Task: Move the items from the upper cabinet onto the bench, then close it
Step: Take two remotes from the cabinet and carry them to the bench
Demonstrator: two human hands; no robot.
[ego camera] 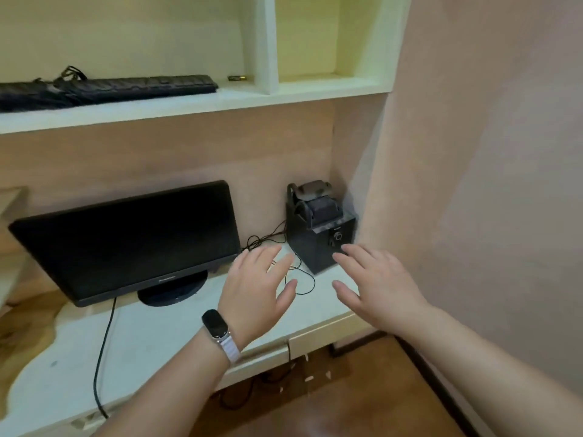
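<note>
Hovering our L hand (257, 290) & R hand (377, 287) spread wide, empty, above bench (157, 335) by speaker (318, 244). Keyboard (142, 85) sits on shelf (189, 106) up left; prob light, stiff – we'd grip both ends

On the shelf (189, 105) a keyboard (126, 86) lies left, a battery (240, 78) just right of it. Below, on the tabletop (157, 335), a monitor (126, 241) stands left, a speaker (318, 238) in the back right corner, cables (268, 238) between them.
</note>
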